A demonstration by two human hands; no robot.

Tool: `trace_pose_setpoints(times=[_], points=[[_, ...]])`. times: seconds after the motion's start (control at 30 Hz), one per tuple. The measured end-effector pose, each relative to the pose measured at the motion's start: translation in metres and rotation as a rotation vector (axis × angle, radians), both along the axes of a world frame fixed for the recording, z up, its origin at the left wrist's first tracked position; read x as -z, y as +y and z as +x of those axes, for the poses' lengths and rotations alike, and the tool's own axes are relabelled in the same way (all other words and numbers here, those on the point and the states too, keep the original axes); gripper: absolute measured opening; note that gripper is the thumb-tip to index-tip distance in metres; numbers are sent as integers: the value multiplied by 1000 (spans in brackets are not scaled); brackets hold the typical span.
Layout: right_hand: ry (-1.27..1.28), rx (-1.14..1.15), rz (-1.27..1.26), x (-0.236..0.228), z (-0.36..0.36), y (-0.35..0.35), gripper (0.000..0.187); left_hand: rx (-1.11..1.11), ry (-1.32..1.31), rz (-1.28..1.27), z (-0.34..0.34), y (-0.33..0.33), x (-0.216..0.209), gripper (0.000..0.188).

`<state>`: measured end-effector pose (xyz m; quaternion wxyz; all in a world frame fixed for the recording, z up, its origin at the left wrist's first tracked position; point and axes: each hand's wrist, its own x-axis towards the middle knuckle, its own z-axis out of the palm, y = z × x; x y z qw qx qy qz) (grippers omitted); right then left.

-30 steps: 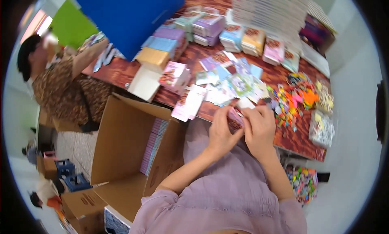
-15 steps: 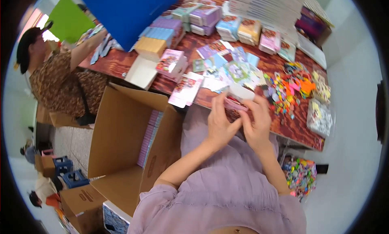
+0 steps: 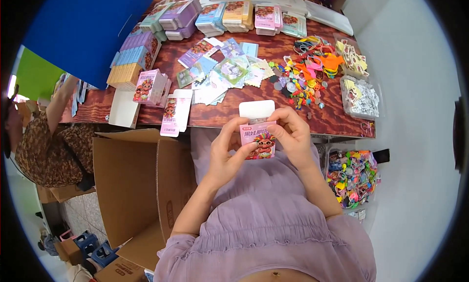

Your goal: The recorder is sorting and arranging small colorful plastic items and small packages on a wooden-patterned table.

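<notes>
A small pink printed card box (image 3: 259, 141) is held upright between my two hands, its white top flap (image 3: 257, 109) standing up. My left hand (image 3: 225, 152) grips the left side, with the thumb across the printed front. My right hand (image 3: 294, 138) pinches the upper right corner near the opening. What lies inside the box is hidden. Just beyond, on the table, are a loose pile of picture cards (image 3: 230, 72) and a heap of colourful small trinkets (image 3: 305, 84). An open pink box blank (image 3: 176, 113) overhangs the table edge to the left.
Stacked small boxes (image 3: 237, 15) line the back of the red-brown table (image 3: 195, 118). A large open carton (image 3: 127, 184) stands at my left, and a blue panel (image 3: 93, 28) juts over the far left. Clear trays (image 3: 361, 96) sit at right; a trinket-filled bin (image 3: 354, 179) is below.
The pink box has been tipped so its printed front now faces me, and both hands have shifted grip around it. My view has swung to the right.
</notes>
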<state>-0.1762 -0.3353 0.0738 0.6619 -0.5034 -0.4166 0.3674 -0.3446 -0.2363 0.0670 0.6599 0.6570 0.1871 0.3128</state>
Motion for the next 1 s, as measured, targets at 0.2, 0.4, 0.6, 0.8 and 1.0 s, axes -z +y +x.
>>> trace_pose_setpoints(times=[0.2, 0.4, 0.6, 0.8, 1.0], points=[[87, 179, -38, -10, -18, 6, 24, 96, 183, 11, -2, 10, 7, 52], [-101, 8, -11, 10, -2, 10, 13, -28, 149, 126, 1, 3, 13, 55], [87, 64, -244, 5, -2, 16, 6, 25, 233, 90, -4, 4, 15, 60], [93, 60, -289, -3, 6, 20, 6, 49, 238, 104, -5, 6, 14, 63], [-94, -16, -289, -2, 7, 15, 9, 32, 266, -45, -5, 3, 13, 64]])
